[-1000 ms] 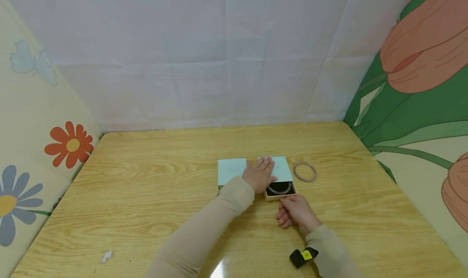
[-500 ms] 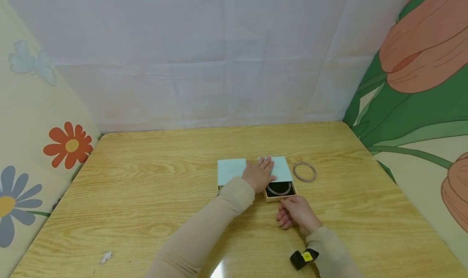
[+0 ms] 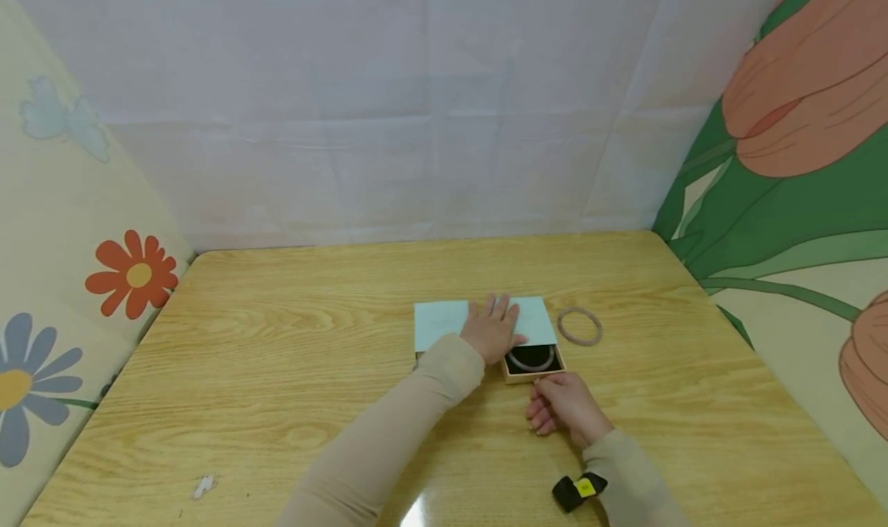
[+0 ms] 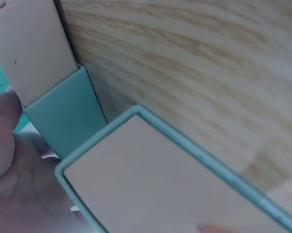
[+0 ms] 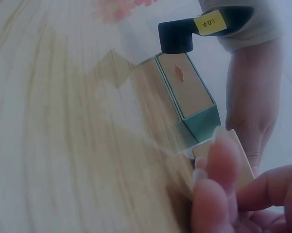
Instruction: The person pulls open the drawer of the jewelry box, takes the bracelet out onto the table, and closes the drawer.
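Two pale blue drawer boxes sit side by side on the table. My left hand (image 3: 489,334) rests with fingers spread on the sleeve of the right box (image 3: 537,323), partly hiding it. Its drawer (image 3: 533,377) is pulled partly out toward me, and a bangle (image 3: 530,368) shows on the black lining. At the drawer front, my right hand (image 3: 569,404) pinches what seems a small pull tab, mostly hidden by the fingers. The left box (image 3: 437,327) has its drawer in; a diamond-shaped tab (image 5: 179,73) shows in the right wrist view. Another bangle (image 3: 583,344) lies right of the boxes.
The wood-grain table (image 3: 291,404) runs back to a pale cloth wall (image 3: 375,165), with flower-printed panels on both sides. A small white scrap or worn patch (image 3: 203,486) shows at the front left. A black strap with a yellow label (image 3: 583,487) is by the right wrist.
The drawer of the right box stands very slightly farther out. Both hands keep nearly the same place and hold.
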A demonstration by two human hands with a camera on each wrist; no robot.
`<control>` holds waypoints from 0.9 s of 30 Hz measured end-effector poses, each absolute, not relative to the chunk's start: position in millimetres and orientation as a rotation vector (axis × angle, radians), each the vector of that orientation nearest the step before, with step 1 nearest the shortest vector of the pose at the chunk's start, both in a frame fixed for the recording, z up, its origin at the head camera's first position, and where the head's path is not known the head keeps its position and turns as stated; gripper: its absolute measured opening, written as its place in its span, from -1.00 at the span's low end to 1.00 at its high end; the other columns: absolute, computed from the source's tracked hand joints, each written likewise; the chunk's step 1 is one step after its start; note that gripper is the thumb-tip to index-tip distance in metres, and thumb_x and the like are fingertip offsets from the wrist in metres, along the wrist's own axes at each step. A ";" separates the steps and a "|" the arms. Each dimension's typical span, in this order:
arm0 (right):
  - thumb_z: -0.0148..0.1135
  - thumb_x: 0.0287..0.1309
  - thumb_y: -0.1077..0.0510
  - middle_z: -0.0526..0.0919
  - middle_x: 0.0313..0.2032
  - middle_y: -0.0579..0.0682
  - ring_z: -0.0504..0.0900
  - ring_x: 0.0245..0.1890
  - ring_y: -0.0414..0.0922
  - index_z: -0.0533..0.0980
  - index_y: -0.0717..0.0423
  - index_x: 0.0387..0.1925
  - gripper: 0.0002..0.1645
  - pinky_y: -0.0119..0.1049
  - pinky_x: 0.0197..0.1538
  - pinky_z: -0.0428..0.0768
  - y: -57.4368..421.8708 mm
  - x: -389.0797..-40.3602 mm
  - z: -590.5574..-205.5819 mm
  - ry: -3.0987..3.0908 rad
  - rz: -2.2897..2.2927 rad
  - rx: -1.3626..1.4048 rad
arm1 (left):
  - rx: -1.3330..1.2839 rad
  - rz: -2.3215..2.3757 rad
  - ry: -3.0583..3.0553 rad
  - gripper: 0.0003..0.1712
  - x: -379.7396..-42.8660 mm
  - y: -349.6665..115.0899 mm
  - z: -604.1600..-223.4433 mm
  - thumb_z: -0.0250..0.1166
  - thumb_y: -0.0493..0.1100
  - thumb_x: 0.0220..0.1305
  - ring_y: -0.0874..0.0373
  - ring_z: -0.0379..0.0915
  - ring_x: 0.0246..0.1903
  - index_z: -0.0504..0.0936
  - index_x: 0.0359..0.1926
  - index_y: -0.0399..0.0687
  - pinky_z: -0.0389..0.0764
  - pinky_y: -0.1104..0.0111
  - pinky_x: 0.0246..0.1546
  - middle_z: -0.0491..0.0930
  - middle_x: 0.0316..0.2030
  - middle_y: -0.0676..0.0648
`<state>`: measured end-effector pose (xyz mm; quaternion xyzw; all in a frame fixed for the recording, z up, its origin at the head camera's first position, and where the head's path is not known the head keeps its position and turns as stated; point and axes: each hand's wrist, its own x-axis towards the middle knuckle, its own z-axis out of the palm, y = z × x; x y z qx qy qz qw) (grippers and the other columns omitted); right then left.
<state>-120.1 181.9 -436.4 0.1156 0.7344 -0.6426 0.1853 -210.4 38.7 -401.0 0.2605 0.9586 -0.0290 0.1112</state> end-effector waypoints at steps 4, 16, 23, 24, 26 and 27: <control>-0.16 0.28 0.34 0.56 -0.67 0.00 0.55 -0.72 -0.22 0.45 0.36 -0.46 -0.72 -0.37 -0.64 0.55 182.7 -120.0 -436.5 2.063 -1.815 0.307 | 0.731 -0.077 2.814 -0.22 -211.7 39.4 -400.8 -0.26 0.26 0.49 0.08 -0.26 0.49 -0.05 0.55 -0.02 -0.03 0.07 0.42 -0.16 0.53 -0.04; -0.15 0.29 0.32 0.56 -0.68 -0.01 0.54 -0.73 -0.23 0.45 0.36 -0.47 -0.71 -0.38 -0.64 0.55 182.8 -119.3 -436.4 2.054 -1.816 0.302 | 0.713 -0.094 2.810 -0.23 -208.7 38.7 -396.9 -0.27 0.26 0.49 0.12 -0.25 0.49 -0.06 0.55 0.01 -0.03 0.05 0.42 -0.18 0.53 0.00; -0.15 0.32 0.31 0.56 -0.68 -0.02 0.55 -0.73 -0.23 0.45 0.36 -0.46 -0.70 -0.39 -0.64 0.55 183.2 -118.6 -436.1 2.057 -1.810 0.292 | 0.713 -0.106 2.820 -0.24 -209.9 39.0 -399.7 -0.27 0.25 0.50 0.13 -0.26 0.49 -0.05 0.55 0.02 -0.02 0.06 0.41 -0.18 0.53 0.01; -0.15 0.32 0.31 0.56 -0.68 -0.02 0.55 -0.73 -0.23 0.45 0.36 -0.46 -0.70 -0.39 -0.64 0.55 183.2 -118.5 -436.0 2.058 -1.809 0.295 | 0.714 -0.107 2.821 -0.24 -209.8 38.9 -399.7 -0.27 0.25 0.50 0.13 -0.26 0.49 -0.04 0.55 0.02 -0.02 0.06 0.41 -0.17 0.53 0.01; -0.14 0.34 0.30 0.56 -0.68 -0.02 0.55 -0.73 -0.23 0.45 0.36 -0.46 -0.69 -0.39 -0.64 0.55 183.1 -118.1 -435.8 2.060 -1.805 0.302 | 0.715 -0.108 2.819 -0.25 -209.7 38.6 -399.8 -0.27 0.25 0.50 0.13 -0.26 0.49 -0.04 0.55 0.02 -0.02 0.06 0.41 -0.17 0.53 0.01; -0.14 0.34 0.30 0.56 -0.68 -0.02 0.55 -0.73 -0.23 0.46 0.36 -0.45 -0.69 -0.39 -0.64 0.55 182.9 -117.7 -435.7 2.061 -1.803 0.307 | 0.716 -0.107 2.818 -0.25 -209.6 38.5 -399.7 -0.27 0.25 0.50 0.13 -0.26 0.49 -0.05 0.55 0.02 -0.02 0.06 0.41 -0.18 0.53 0.01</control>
